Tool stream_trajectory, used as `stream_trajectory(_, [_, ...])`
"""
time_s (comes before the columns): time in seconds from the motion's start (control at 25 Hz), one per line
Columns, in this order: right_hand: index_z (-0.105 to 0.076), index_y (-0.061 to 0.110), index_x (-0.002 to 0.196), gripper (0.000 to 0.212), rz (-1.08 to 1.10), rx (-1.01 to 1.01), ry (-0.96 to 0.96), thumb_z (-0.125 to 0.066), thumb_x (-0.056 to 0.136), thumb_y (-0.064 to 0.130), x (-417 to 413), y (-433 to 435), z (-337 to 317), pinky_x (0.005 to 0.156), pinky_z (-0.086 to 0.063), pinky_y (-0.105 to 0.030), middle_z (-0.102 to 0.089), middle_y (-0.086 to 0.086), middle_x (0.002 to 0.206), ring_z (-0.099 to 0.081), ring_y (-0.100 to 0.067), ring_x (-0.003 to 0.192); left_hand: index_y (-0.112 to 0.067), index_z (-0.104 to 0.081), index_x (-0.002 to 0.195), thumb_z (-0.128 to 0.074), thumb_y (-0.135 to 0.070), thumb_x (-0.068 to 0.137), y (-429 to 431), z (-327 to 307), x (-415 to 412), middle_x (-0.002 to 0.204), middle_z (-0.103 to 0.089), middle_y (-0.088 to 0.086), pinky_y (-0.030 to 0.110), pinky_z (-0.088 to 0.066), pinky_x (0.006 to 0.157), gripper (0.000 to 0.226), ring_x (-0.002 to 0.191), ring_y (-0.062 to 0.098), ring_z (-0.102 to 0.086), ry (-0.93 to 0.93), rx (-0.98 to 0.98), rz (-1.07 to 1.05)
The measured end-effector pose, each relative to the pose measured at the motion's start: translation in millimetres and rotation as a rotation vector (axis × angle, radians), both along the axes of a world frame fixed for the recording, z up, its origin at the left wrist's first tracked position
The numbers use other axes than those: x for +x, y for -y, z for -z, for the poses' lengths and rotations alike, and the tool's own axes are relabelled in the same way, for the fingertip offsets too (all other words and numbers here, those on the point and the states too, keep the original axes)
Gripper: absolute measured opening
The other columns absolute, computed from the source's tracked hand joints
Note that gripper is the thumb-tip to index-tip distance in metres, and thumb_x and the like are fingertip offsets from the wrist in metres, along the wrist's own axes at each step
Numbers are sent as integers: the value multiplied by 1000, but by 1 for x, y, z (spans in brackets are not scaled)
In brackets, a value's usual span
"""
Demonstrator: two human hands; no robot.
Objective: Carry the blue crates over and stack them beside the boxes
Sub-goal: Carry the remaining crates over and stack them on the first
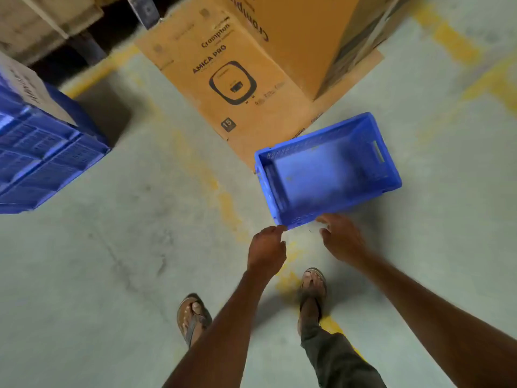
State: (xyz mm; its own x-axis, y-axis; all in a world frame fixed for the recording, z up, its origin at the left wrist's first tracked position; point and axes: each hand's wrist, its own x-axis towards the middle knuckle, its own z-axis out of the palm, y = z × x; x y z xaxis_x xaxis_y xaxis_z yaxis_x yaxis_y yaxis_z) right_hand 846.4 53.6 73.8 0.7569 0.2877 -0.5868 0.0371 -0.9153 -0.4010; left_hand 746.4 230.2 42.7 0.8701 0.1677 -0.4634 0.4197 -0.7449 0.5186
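One empty crate [327,172] sits on the floor [126,261] at centre right, just beside the boxes [293,37]. Left hand [267,249] loosely curled at its near corner, right hand [342,239] spread; neither grips. Likely set-down or pick-up step. More crates [42,152] wait at left; next: fetch one.

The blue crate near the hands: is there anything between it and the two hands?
Nothing visible. The blue crate sits open and empty on the floor beside the cardboard box. The left hand reaches its near corner and the right hand its near rim, with only bare floor between.
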Motion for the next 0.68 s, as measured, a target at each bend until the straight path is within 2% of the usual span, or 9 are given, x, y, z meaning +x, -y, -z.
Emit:
stream_trajectory(0.04, [-62,18,123,34,-15,-23,30,-55,90,17,14,23,27,99,-46,-36,-64,0,129,-58,-24,118,-19,-60,130,-65,-14,82,28,33,16,120,-68,4,36,-49,93,48,110,27,-63,40,40,64])
stream_trajectory(0.2, [-58,22,125,37,-134,-85,60,-58,89,16,46,71,118,95,-49,-36,-62,2,128,-57,-23,118,-8,-57,131,-76,-12,68,91,157,61,115,-66,9,39,-51,89,66,106,30,-62,97,206,204])
stream_trajectory(0.28, [-57,22,125,39,-150,-91,75,-60,86,15,53,89,162,94,-49,-37,-61,1,127,-57,-24,117,-6,-60,128,-80,-13,64,108,215,74,108,-69,9,38,-53,78,67,94,29,-67,77,268,271])
stream_trajectory(0.36, [-57,23,122,40,-163,-94,124,-61,82,15,55,100,197,94,-49,-38,-61,0,125,-56,-26,115,-10,-67,115,-81,-5,61,114,252,81,91,-72,7,36,-53,60,56,74,30,-71,9,309,260])
stream_trajectory(0.4, [-57,22,122,42,-190,-103,158,-62,81,14,55,104,209,94,-48,-38,-60,-1,125,-55,-27,114,-13,-69,107,-80,1,61,114,259,85,82,-72,7,35,-52,53,49,67,32,-71,-7,283,240])
stream_trajectory(0.48, [-52,21,130,55,-269,-159,228,-66,77,16,53,112,220,96,-44,-39,-56,-4,131,-51,-29,116,-16,-70,99,-74,5,65,111,258,92,73,-71,7,33,-46,50,41,64,34,-70,21,215,255])
stream_trajectory(0.56, [-40,21,142,78,-332,-231,303,-72,71,18,49,108,208,100,-40,-43,-44,-7,145,-45,-30,125,-20,-68,98,-67,1,71,91,228,97,71,-70,6,31,-35,51,35,67,34,-69,74,229,263])
stream_trajectory(0.64, [-27,24,151,96,-368,-246,396,-72,67,21,47,95,179,102,-35,-46,-26,-5,157,-37,-32,132,-23,-67,99,-65,-9,74,59,178,104,77,-71,7,32,-36,55,29,75,35,-67,106,185,217])
stream_trajectory(0.68, [-24,26,153,97,-387,-238,452,-71,68,26,49,87,162,102,-33,-47,-22,-2,159,-36,-33,133,-24,-66,98,-63,-16,77,40,150,107,80,-70,5,32,-39,58,23,80,34,-66,99,129,223])
